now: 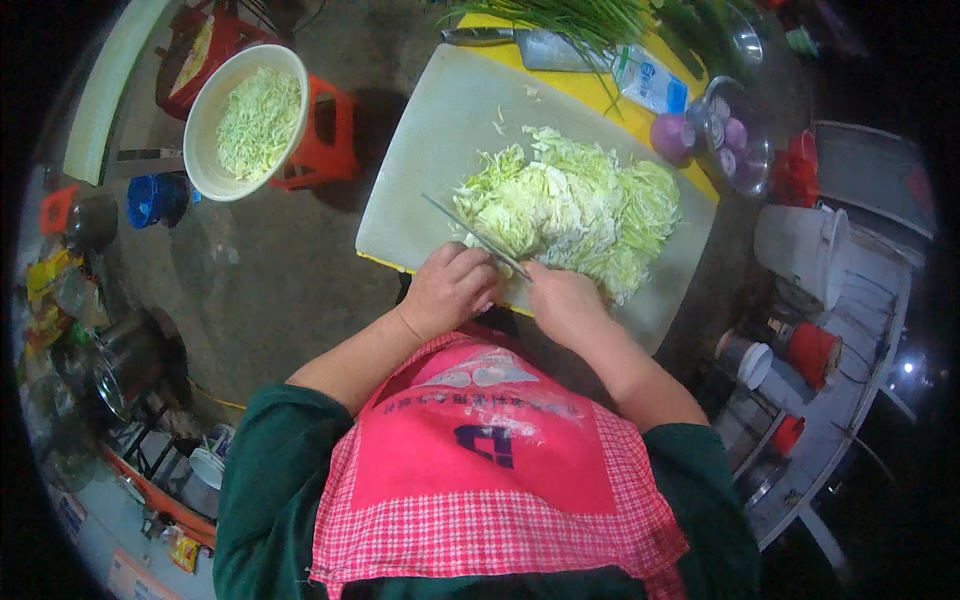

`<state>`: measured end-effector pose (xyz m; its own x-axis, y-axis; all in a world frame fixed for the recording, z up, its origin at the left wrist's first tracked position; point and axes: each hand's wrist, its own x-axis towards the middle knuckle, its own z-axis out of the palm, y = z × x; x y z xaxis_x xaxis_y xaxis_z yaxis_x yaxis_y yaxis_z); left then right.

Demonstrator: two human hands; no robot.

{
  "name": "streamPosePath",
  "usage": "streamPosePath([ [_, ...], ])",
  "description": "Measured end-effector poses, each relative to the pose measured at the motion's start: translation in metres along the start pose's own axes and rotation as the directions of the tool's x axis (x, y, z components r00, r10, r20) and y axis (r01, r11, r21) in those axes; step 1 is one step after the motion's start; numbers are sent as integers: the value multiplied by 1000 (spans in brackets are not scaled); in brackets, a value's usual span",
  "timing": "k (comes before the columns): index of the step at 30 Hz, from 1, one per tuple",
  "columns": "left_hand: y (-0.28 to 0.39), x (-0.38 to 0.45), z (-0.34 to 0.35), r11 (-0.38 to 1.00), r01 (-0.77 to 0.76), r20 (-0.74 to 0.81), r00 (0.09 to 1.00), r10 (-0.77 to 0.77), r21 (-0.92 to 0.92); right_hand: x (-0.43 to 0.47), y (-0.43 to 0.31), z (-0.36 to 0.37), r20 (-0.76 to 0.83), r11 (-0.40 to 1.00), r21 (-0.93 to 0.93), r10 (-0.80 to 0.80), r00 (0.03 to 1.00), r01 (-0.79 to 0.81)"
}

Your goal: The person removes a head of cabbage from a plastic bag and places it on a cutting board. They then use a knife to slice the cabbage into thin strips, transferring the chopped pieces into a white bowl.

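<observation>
My right hand (564,300) is closed around the handle of a kitchen knife (480,238), whose blade points up and to the left, seen nearly edge-on. Beside the blade, my left hand (452,291) rests at the near edge of a pale cutting board (420,142), fingers bent; cabbage shows between it and the knife, though its hold is partly hidden. A large heap of shredded cabbage (577,206) covers the middle and right of the board. More shredded cabbage (259,124) lies in a cream bowl (192,135) on a red plastic stool (324,135) to the left.
Beyond the board, a cleaver (551,52), green stalks (577,19) and a plastic packet (649,81) lie on a yellow surface (585,88). A purple onion (670,136) sits beside a metal bowl (761,161) of onions. At far left stands a blue container (148,201).
</observation>
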<state>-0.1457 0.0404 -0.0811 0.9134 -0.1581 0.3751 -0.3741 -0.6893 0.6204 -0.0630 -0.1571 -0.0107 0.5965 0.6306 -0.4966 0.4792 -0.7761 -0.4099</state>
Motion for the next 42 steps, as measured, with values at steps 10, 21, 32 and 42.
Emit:
streamPosePath([
  [10,2,2,-2,999,-18,-33,999,17,-29,20,0,21,92,996,-33,84,992,-81],
  [21,3,-2,2,1000,2,-34,999,-2,0,15,2,19,60,998,-57,37,997,-34],
  [32,3,-3,3,1000,6,-55,998,-7,-12,11,-2,15,91,997,-45,64,994,-60],
  [42,4,-4,3,1000,6,-67,998,-8,-24,10,-1,20,96,995,-28,93,991,-91],
])
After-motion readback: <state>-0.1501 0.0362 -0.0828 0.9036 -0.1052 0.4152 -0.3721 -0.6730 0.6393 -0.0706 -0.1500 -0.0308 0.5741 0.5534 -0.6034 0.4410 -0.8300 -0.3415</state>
